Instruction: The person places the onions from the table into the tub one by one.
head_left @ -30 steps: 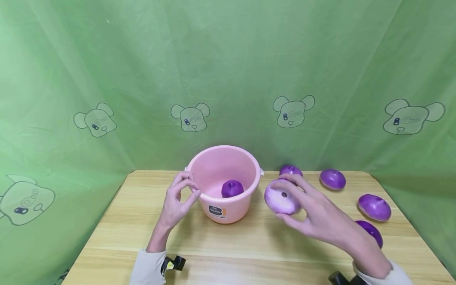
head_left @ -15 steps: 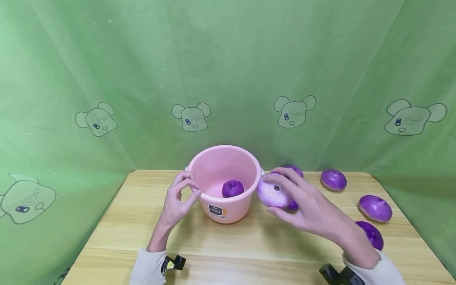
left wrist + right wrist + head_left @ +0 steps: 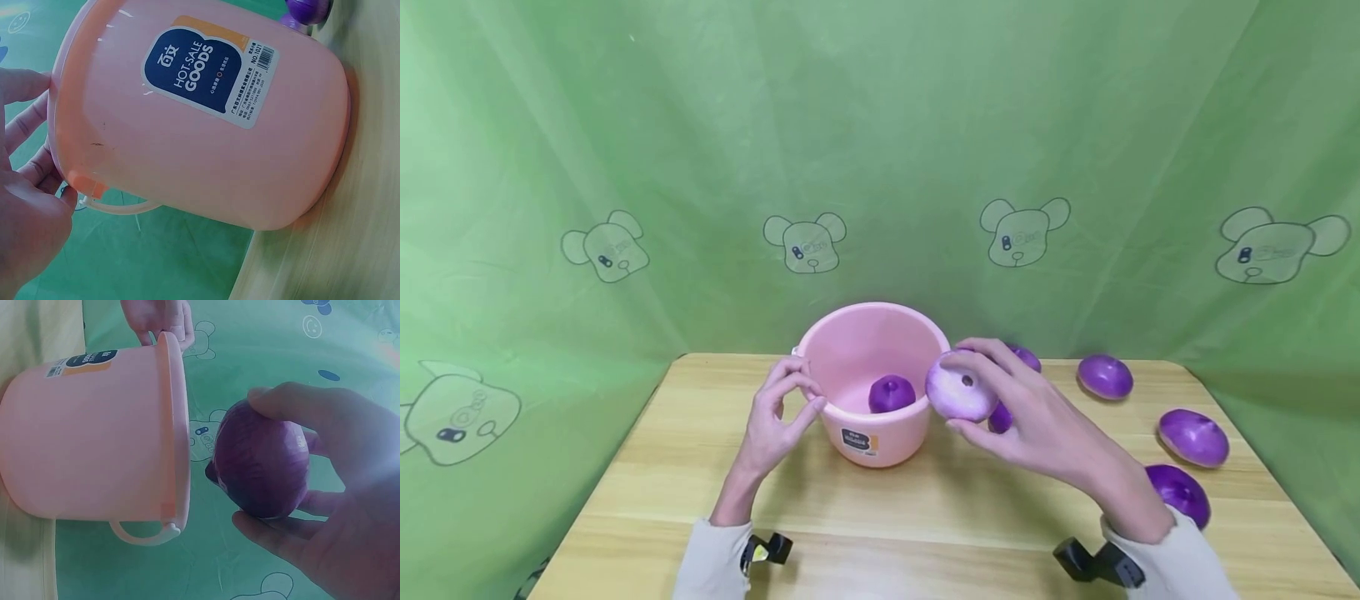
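My right hand [image 3: 1048, 425] grips a purple onion [image 3: 957, 395] between thumb and fingers, just above the right rim of a pink bucket [image 3: 898, 437]. In the right wrist view the held onion [image 3: 262, 462] hangs apart from the rim, its pointed tip facing the bucket. My left hand [image 3: 773, 423] pinches the bucket's left front rim; in the left wrist view the thumb and fingers of that hand [image 3: 31, 206] are on the rim edge. Another onion [image 3: 891, 393] sits on the bottom inside the bucket, which stands upright on the wooden table.
More onions lie on the table's right side: one onion [image 3: 1105, 377] at the back, another onion [image 3: 1193, 437] by the right edge, and one [image 3: 1180, 493] near my right forearm. Others are partly hidden behind my right hand. A green curtain [image 3: 880, 150] surrounds the table [image 3: 655, 475].
My right hand has carried the onion leftward and slightly up, from beside the bucket to its right rim. The left hand has stayed on the rim.
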`<act>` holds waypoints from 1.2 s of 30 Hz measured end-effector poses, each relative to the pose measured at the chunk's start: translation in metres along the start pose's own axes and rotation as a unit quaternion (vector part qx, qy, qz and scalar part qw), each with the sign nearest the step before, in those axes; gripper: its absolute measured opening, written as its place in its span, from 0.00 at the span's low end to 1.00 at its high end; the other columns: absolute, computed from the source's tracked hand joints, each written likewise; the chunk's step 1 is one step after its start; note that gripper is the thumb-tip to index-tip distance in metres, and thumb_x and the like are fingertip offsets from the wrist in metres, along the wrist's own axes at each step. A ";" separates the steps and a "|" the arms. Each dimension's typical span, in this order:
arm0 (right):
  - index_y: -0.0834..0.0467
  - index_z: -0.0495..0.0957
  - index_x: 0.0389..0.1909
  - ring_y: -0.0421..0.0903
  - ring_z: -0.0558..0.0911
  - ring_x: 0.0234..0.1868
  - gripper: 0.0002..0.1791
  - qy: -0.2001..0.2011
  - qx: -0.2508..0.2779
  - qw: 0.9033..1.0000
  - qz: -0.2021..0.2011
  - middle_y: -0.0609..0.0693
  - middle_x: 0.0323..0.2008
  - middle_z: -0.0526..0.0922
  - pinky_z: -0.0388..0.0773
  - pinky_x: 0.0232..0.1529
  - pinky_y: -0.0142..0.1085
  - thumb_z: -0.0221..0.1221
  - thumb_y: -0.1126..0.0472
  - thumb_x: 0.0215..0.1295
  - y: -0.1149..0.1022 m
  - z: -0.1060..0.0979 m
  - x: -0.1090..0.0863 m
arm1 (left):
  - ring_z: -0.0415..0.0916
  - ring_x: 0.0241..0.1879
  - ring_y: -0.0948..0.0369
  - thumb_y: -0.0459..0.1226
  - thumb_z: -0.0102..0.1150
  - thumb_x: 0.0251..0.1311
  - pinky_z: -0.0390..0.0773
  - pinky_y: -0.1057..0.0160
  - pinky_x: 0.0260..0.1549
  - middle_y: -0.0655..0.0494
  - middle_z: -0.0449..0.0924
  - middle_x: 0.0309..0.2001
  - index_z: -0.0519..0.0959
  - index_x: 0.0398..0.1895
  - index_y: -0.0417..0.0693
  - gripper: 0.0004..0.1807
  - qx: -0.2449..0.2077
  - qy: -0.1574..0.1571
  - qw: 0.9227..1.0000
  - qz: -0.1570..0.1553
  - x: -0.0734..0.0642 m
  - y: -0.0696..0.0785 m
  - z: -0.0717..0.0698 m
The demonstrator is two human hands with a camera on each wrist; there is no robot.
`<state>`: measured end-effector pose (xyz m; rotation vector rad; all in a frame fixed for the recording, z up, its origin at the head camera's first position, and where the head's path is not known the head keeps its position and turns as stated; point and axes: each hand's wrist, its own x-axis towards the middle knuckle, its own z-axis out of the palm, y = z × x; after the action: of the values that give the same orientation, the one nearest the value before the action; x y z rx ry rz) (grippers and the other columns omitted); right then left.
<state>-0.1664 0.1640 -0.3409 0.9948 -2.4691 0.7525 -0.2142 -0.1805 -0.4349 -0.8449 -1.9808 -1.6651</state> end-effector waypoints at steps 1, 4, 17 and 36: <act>0.44 0.72 0.68 0.49 0.77 0.60 0.37 0.000 0.002 1.000 0.001 0.50 0.67 0.71 0.82 0.50 0.48 0.75 0.49 0.57 0.000 0.000 0.001 | 0.66 0.55 0.36 0.22 0.66 0.57 0.58 0.45 0.74 0.32 0.71 0.46 0.81 0.33 0.41 0.07 0.000 0.000 1.000 0.000 0.001 0.000 0.000; 0.44 0.72 0.68 0.48 0.77 0.59 0.37 -0.001 0.007 1.000 0.004 0.49 0.68 0.70 0.83 0.47 0.44 0.75 0.48 0.58 0.000 0.002 0.005 | 0.67 0.55 0.36 0.23 0.66 0.57 0.58 0.46 0.74 0.38 0.73 0.46 0.81 0.33 0.42 0.07 0.002 0.000 1.000 -0.002 0.001 0.000 0.000; 0.45 0.72 0.67 0.48 0.78 0.59 0.37 0.009 0.028 1.000 0.007 0.50 0.67 0.70 0.85 0.47 0.42 0.75 0.49 0.57 0.000 0.009 0.017 | 0.68 0.57 0.47 0.22 0.67 0.56 0.58 0.43 0.73 0.45 0.74 0.47 0.81 0.33 0.41 0.08 0.009 0.002 1.000 -0.006 -0.001 0.001 0.001; 0.47 0.72 0.68 0.48 0.77 0.63 0.36 0.010 0.055 0.998 0.003 0.51 0.69 0.70 0.80 0.59 0.48 0.73 0.49 0.59 0.004 0.029 0.037 | 0.64 0.59 0.34 0.21 0.66 0.56 0.56 0.43 0.74 0.36 0.72 0.46 0.81 0.33 0.41 0.08 -0.004 0.002 1.000 -0.006 0.000 0.001 0.001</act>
<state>-0.1982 0.1301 -0.3458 1.0127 -2.4374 0.9045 -0.2132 -0.1793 -0.4349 -0.8333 -1.9824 -1.6807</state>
